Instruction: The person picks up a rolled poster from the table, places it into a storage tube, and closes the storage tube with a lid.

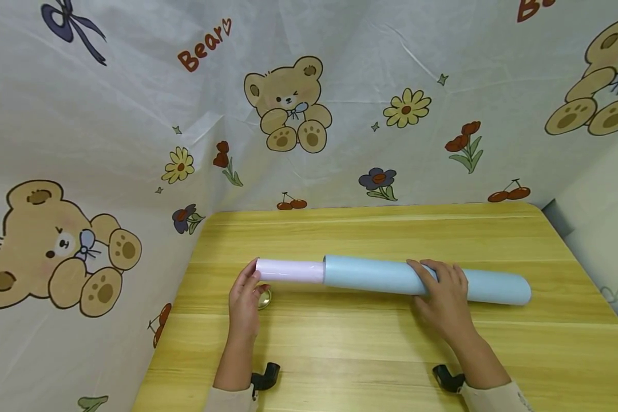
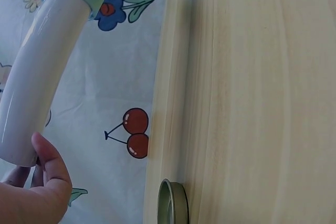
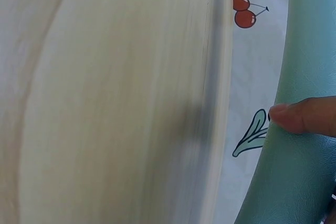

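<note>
A long light-blue tube [image 1: 371, 276] lies level across the middle of the head view. From its left end projects a narrower, glossy pale-lilac tube [image 1: 290, 270], which looks white in the left wrist view. My left hand [image 1: 244, 303] pinches the lilac tube's outer end, the thumb on its near side. Over the right half of the blue tube, my right hand [image 1: 445, 294] grips it from above, with the thumb [image 3: 294, 116] along its surface. A small round gold-coloured lid [image 1: 265, 299] is close beside the left hand, partly covered by it.
Beneath is a wood-grain table [image 1: 350, 349]. A pale cloth [image 1: 350, 68] with printed bears and flowers hangs behind it and along the left. Black curved pieces [image 1: 268, 376] are at both wrists near the sleeves.
</note>
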### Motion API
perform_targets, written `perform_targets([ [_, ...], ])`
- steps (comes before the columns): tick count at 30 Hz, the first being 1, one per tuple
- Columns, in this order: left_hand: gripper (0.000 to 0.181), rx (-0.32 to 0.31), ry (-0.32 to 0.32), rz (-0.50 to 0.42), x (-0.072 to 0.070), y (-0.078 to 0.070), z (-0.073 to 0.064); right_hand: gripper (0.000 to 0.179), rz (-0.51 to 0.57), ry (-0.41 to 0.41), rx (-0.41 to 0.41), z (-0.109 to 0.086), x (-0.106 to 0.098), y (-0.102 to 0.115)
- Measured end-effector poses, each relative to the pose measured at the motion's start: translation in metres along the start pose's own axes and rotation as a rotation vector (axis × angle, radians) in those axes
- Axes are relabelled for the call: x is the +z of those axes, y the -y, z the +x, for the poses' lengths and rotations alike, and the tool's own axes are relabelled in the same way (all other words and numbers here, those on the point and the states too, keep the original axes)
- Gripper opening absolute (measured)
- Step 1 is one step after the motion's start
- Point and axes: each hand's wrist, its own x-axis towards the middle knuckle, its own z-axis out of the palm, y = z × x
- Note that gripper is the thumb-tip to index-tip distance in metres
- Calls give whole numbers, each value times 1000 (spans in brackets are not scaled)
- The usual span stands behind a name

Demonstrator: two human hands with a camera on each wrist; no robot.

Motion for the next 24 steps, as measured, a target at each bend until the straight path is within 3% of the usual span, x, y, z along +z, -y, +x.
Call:
perform_targets([
  [24, 42, -5, 23, -1, 4, 3, -1, 86, 2, 3, 2, 2, 4, 6],
])
